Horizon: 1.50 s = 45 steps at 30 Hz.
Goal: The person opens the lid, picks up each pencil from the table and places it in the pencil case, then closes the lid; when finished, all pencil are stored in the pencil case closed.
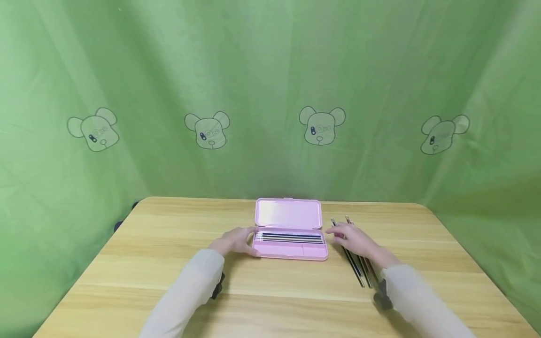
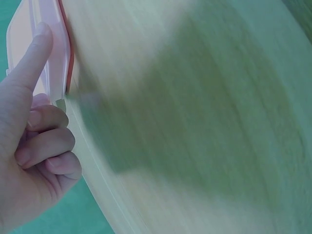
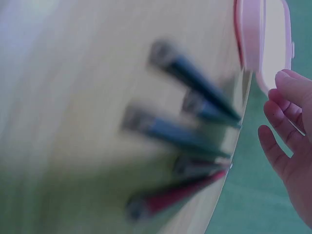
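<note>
A pink pencil case (image 1: pixel 291 251) lies with its lid (image 1: pixel 289 213) raised at the back. Several dark-striped pencils (image 1: pixel 289 237) lie side by side in its rear compartment. At the case's left end, my left hand (image 1: pixel 237 240) holds it, thumb at the front corner and fingertips toward the back. The left wrist view shows the thumb (image 2: pixel 36 56) along the case and the lower fingers curled. My right hand (image 1: pixel 352 238), fingers loosely bent and holding nothing, hovers by the case's right end. Beneath it lie several loose pencils (image 1: pixel 354 267), one of them reddish (image 3: pixel 180 195).
The wooden table (image 1: pixel 274 300) carries the case near its back edge. Behind it hangs a green curtain (image 1: pixel 262 61) with bear-head drawings. Dark wrist straps (image 1: pixel 382 296) sit below both sleeves.
</note>
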Motion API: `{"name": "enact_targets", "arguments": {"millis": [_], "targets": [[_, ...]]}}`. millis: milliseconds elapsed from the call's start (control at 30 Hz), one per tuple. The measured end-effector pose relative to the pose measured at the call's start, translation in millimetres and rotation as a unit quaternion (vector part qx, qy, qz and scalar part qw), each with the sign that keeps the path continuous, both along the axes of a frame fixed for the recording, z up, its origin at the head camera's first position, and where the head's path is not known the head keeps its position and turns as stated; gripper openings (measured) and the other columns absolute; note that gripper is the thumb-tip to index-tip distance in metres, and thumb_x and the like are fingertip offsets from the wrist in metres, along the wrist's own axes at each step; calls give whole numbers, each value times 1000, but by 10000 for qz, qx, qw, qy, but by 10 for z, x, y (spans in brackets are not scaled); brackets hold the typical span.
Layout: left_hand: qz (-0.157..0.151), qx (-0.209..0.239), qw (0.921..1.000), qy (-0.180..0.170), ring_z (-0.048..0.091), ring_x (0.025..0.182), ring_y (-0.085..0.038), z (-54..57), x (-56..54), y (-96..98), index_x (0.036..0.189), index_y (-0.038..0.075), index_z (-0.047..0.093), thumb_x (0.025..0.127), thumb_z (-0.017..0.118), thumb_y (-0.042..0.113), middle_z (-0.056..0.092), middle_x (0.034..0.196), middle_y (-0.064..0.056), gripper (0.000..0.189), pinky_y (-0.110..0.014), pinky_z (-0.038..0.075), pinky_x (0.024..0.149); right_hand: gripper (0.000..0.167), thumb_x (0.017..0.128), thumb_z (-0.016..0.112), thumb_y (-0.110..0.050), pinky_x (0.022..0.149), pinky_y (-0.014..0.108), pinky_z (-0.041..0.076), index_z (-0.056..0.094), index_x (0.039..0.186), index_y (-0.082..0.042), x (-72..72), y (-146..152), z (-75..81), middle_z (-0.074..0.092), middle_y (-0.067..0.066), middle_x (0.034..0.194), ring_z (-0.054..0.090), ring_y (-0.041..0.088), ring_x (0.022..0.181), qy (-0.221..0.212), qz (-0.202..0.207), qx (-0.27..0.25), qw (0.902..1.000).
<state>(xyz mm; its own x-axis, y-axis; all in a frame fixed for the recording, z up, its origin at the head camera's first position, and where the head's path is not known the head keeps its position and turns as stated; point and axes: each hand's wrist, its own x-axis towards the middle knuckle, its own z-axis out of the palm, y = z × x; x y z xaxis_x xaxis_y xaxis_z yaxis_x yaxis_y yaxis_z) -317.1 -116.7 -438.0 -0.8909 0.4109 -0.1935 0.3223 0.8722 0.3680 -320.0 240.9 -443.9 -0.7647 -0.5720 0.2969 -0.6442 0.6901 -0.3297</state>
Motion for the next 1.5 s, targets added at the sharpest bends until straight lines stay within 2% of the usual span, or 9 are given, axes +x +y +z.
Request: {"name": "enact_targets", "arguments": {"millis": [233, 400, 467, 633, 867, 1067, 1200, 1300, 1500], "targets": [[41, 3, 10000, 5, 46, 120, -35, -1, -3, -14, 140, 15, 37, 67, 75, 49, 46, 134, -19, 89, -49, 44, 92, 28, 82, 65, -8, 66, 31, 47, 63, 108, 1, 55, 312, -26, 58, 0, 81, 50, 10, 72, -374, -392, 70, 9985], [69, 30, 10000, 22, 46, 120, -34, -17, -15, -22, 140, 16, 37, 66, 75, 50, 46, 135, -19, 90, -48, 43, 93, 33, 82, 66, -11, 75, 42, 51, 62, 111, 3, 110, 487, -20, 63, 10, 94, 58, 21, 82, -454, -621, 26, 9970], [79, 24, 10000, 21, 46, 120, -34, -14, -14, -21, 140, 16, 37, 66, 75, 50, 46, 134, -19, 90, -48, 43, 93, 33, 81, 66, -12, 73, 39, 51, 62, 110, 3, 124, 550, -28, 63, 8, 91, 58, 19, 80, -443, -701, 20, 9966], [76, 45, 10000, 2, 46, 120, -35, -16, -12, -13, 140, 16, 36, 66, 75, 49, 46, 134, -19, 90, -49, 43, 94, 39, 81, 66, -14, 54, 21, 43, 57, 114, 6, 158, 688, -44, 52, -6, 69, 44, 3, 60, -835, -785, -73, 9934], [21, 28, 10000, 20, 46, 120, -35, -23, -9, -5, 140, 15, 36, 66, 75, 50, 46, 134, -19, 90, -49, 43, 94, 42, 81, 65, -13, 55, 20, 44, 55, 113, 12, 211, 748, -87, 53, -6, 69, 44, 2, 61, -1141, -714, 102, 9908], [84, 38, 10000, -17, 45, 120, -36, -16, -11, -3, 140, 16, 36, 67, 75, 49, 46, 134, -19, 90, -50, 41, 95, 38, 80, 61, -2, 54, 25, 46, 52, 112, 15, 193, 730, -90, 55, 1, 70, 49, 10, 61, -1261, -915, 265, 9874], [135, 77, 9999, -41, 44, 121, -36, -10, -11, 0, 140, 17, 36, 67, 75, 48, 45, 136, -18, 88, -51, 39, 97, 36, 77, 60, 3, 65, 42, 53, 52, 109, 16, 167, 706, -55, 62, 19, 80, 60, 30, 72, -1183, -1262, 524, 9835], [128, 32, 9999, -64, 44, 122, -36, -12, -7, 2, 141, 18, 35, 68, 75, 49, 44, 136, -18, 89, -51, 39, 97, 33, 75, 61, 4, 72, 50, 51, 52, 104, 17, 172, 674, -11, 61, 29, 87, 60, 41, 81, -1382, -1437, 629, 9779], [109, 36, 9999, -72, 45, 121, -36, -14, -5, -1, 141, 19, 36, 67, 75, 48, 45, 135, -19, 88, -50, 40, 97, 25, 75, 60, 5, 77, 53, 50, 51, 96, 14, 174, 610, 53, 58, 32, 90, 57, 45, 86, -1851, -1619, 711, 9667]]}}
